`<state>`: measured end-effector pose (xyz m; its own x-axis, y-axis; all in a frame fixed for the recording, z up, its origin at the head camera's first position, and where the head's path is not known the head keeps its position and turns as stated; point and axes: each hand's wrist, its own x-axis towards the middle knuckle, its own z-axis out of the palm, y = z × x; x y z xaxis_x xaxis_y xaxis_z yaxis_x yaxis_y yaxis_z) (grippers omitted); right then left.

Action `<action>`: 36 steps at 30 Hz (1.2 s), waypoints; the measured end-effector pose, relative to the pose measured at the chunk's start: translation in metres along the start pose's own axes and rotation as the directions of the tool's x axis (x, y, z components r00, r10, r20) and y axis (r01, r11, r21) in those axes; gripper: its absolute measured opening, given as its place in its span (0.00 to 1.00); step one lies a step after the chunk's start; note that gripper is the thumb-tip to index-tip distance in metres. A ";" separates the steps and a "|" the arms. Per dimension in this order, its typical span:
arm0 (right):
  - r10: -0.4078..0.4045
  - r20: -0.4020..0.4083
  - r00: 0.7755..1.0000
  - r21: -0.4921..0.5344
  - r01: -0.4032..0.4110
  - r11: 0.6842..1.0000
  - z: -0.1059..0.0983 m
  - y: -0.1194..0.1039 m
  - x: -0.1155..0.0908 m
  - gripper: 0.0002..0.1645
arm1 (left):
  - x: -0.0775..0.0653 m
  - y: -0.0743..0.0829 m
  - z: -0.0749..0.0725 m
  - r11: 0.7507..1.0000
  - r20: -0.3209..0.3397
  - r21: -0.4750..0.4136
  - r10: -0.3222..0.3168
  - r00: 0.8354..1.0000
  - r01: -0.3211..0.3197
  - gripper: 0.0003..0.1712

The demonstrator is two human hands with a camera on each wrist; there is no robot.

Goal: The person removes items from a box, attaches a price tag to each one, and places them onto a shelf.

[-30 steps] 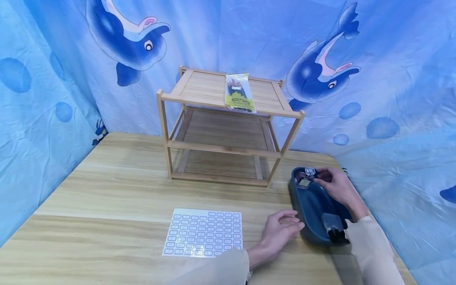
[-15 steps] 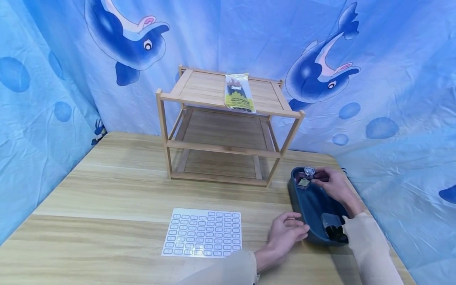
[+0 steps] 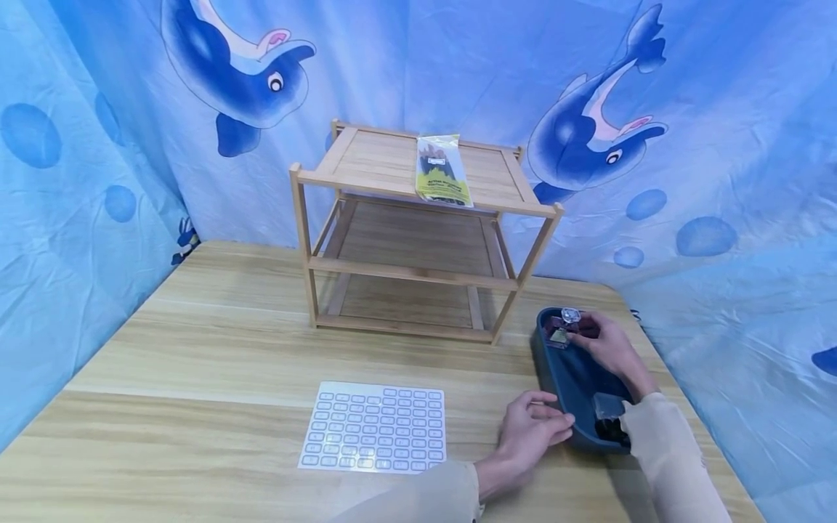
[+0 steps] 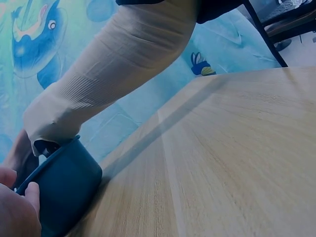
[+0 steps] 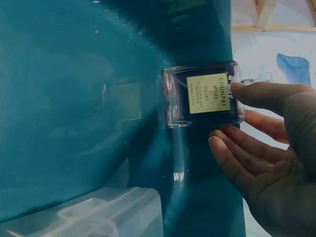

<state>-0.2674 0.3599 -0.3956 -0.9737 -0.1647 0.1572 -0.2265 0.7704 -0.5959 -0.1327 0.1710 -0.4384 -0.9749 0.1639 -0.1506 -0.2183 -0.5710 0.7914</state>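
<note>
A dark blue plastic tub stands at the table's right side. In its far end lies a perfume bottle of clear glass with dark contents, a pale label and a faceted clear cap. My right hand reaches over the tub and pinches the bottle near its cap end, thumb at the label's edge in the right wrist view. The other fingers stay partly behind it. My left hand is beside the tub's near left wall, fingers loosely bent, with the thumb against the outside.
A clear plastic box and dark items lie in the tub's near end. Behind stands a three-level wooden rack with a yellow and clear packet on top. A white sheet of printed labels lies at the front. Dolphin-print curtains enclose the table.
My left hand has moved right, up to the tub's wall. My right thumb has shifted onto the bottle, and the right forearm has moved slightly left.
</note>
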 end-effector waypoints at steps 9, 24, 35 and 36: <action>-0.023 0.003 1.000 -0.045 0.023 0.999 0.004 0.004 0.004 0.21 | 0.002 -0.001 0.001 1.000 -0.004 -0.013 -0.001 1.000 0.001 0.18; -0.002 0.017 1.000 -0.076 0.003 0.997 0.008 0.007 0.006 0.15 | 0.005 -0.005 0.002 1.000 -0.023 -0.011 -0.001 1.000 0.001 0.17; -0.001 0.007 1.000 -0.076 0.001 0.997 0.007 0.007 0.006 0.14 | 0.003 -0.004 0.001 1.000 -0.011 -0.021 0.013 1.000 -0.013 0.17; 0.000 0.007 1.000 -0.073 0.001 0.997 0.007 0.007 0.006 0.14 | 0.003 -0.004 0.001 1.000 -0.009 -0.022 0.015 1.000 -0.015 0.17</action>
<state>-0.2754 0.3595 -0.4044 -0.9738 -0.1690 0.1522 -0.2250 0.8132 -0.5367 -0.1348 0.1746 -0.4412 -0.9785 0.1483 -0.1436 -0.2041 -0.5909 0.7805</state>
